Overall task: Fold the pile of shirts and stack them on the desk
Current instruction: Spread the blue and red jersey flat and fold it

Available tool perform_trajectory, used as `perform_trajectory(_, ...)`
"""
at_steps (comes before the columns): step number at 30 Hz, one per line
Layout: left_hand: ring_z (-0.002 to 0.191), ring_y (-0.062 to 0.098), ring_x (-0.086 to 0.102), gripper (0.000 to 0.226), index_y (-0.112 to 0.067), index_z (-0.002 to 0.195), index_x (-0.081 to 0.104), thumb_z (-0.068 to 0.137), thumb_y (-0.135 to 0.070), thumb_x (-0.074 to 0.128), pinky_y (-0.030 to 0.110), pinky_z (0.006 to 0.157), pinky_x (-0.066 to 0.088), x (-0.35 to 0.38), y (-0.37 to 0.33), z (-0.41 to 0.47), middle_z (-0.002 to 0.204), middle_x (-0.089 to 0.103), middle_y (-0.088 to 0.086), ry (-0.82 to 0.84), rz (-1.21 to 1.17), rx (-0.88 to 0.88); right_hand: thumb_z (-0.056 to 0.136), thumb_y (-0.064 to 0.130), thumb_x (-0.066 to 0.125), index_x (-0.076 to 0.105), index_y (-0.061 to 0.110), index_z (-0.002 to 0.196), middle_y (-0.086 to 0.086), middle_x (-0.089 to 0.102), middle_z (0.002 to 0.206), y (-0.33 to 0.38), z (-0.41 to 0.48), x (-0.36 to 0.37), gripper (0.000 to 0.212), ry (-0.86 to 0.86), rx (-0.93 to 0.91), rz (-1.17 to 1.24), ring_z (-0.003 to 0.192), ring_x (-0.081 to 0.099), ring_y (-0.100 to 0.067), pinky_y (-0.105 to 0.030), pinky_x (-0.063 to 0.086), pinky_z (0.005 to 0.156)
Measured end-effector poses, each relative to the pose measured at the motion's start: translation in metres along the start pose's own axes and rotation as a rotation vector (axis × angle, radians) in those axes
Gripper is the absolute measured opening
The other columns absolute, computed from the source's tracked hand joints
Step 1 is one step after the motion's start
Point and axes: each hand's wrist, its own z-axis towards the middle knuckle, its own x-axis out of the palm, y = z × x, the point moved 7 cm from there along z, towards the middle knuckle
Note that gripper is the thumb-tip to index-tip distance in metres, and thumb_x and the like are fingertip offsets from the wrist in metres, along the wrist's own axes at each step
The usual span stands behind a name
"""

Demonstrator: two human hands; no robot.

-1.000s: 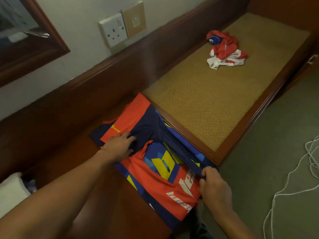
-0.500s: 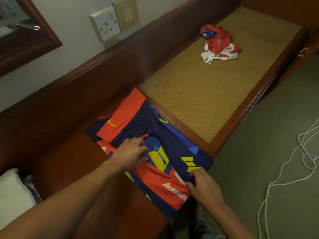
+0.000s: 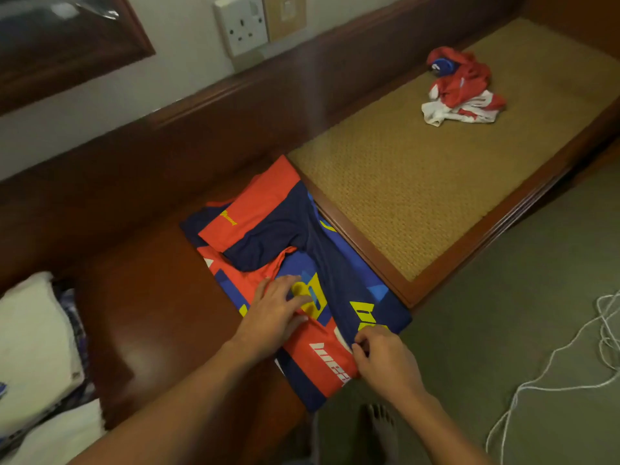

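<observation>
Shirt (image 3: 285, 226) print — partly under left hand (image 3: 273, 313)

Shirt (image 3: 268, 236) on desk (image 3: 141, 313); crumpled shirts (image 3: 463, 88) far right

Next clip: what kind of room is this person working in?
Probably a hotel room: a built-in wooden desk runs along the wall into a woven-topped luggage bench, with a wall socket above and carpet on the floor.

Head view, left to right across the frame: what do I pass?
White cloth → left hand, flat on the jersey → right hand, pinching the jersey's near edge → crumpled red-and-white shirt → white cord. The jersey spans both hands, so it has no place in the order.
</observation>
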Motion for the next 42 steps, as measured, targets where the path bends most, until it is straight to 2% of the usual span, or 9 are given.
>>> perform_trajectory(7,0.133,0.034,0.048,0.036,-0.02,0.129,0.065,0.093,-0.025,0.066,0.052,0.11,0.035,-0.033,0.102,-0.01,0.143,0.053,0.012,-0.223,-0.114,-0.674,0.097,0.02,0.057,0.068,0.021,0.103,0.001,0.064,0.102,0.03,0.066,-0.023,0.013,-0.056,-0.159,0.028,0.09,0.064,-0.021,-0.038,0.05,0.069)
perform_trajectory(14,0.141,0.033,0.039,0.04,-0.021,0.134,0.062,0.097,-0.036,0.061,0.054,0.114,0.032,-0.038,0.193,-0.006,0.151,0.045,0.014,-0.033,-0.089,-0.843,0.09,0.017,0.063,0.072,0.018,0.111,-0.006,0.07,0.109,0.098,0.166,-0.029,0.023,-0.069,-0.329,0.012,0.103,0.065,-0.026,-0.039,0.052,0.09)
perform_trajectory(20,0.129,0.041,0.046,0.065,-0.007,0.141,0.05,0.091,-0.043,0.069,0.051,0.106,0.042,-0.047,0.259,-0.008,0.136,0.053,0.021,-0.287,-0.355,-1.138,0.092,0.016,0.065,0.066,0.013,0.124,-0.014,0.064,0.119,0.159,0.258,-0.024,0.033,-0.108,-0.41,-0.061,0.112,0.061,-0.034,-0.04,0.047,0.098)
perform_trajectory(23,0.117,0.042,0.057,0.066,-0.009,0.128,0.061,0.082,-0.057,0.068,0.049,0.098,0.049,-0.038,0.288,-0.008,0.12,0.064,0.021,-0.328,-0.486,-1.291,0.095,0.019,0.063,0.058,0.008,0.133,-0.021,0.059,0.128,0.179,0.305,-0.034,0.04,-0.203,-0.309,-0.057,0.118,0.056,-0.041,-0.044,0.046,0.099)
perform_trajectory(27,0.111,0.032,0.064,0.036,-0.01,0.113,0.071,0.088,-0.035,0.075,0.038,0.094,0.052,-0.047,0.291,0.005,0.117,0.07,0.013,-0.376,-0.484,-1.303,0.097,0.038,0.063,0.066,-0.001,0.119,-0.027,0.064,0.125,0.188,0.365,-0.043,0.045,-0.185,-0.098,-0.1,0.116,0.061,-0.04,-0.043,0.049,0.096)
perform_trajectory(31,0.099,0.026,0.065,0.018,-0.016,0.094,0.068,0.082,-0.019,0.081,0.027,0.082,0.048,-0.059,0.296,0.008,0.098,0.069,0.007,-0.493,-0.571,-1.332,0.093,0.028,0.072,0.068,0.005,0.123,-0.016,0.068,0.126,0.198,0.393,-0.04,0.038,-0.047,-0.08,0.029,0.116,0.063,-0.031,-0.035,0.047,0.099)
perform_trajectory(36,0.083,0.016,0.064,0.03,-0.017,0.096,0.063,0.077,-0.012,0.086,0.037,0.086,0.057,-0.071,0.307,-0.004,0.091,0.067,0.002,-0.673,-0.641,-1.339,0.088,0.029,0.077,0.068,0.011,0.116,-0.009,0.071,0.109,0.204,0.393,-0.041,0.035,-0.11,-0.177,0.066,0.104,0.066,-0.026,-0.034,0.05,0.092)
perform_trajectory(39,0.091,0.016,0.064,0.039,-0.016,0.11,0.063,0.079,-0.021,0.086,0.039,0.091,0.056,-0.073,0.302,-0.013,0.107,0.066,0.006,-0.724,-0.635,-1.305,0.085,0.028,0.079,0.06,0.015,0.129,-0.004,0.062,0.117,0.211,0.372,-0.053,0.05,-0.208,-0.345,0.09,0.101,0.061,-0.019,-0.035,0.05,0.096)
perform_trajectory(42,0.109,0.026,0.055,0.039,-0.016,0.118,0.062,0.085,-0.028,0.078,0.036,0.099,0.045,-0.081,0.263,-0.013,0.121,0.053,0.012,-0.694,-0.347,-1.046,0.085,0.018,0.075,0.069,0.017,0.108,-0.002,0.061,0.097,0.209,0.326,-0.058,0.024,-0.206,-0.536,0.012,0.081,0.057,-0.016,-0.036,0.052,0.083)
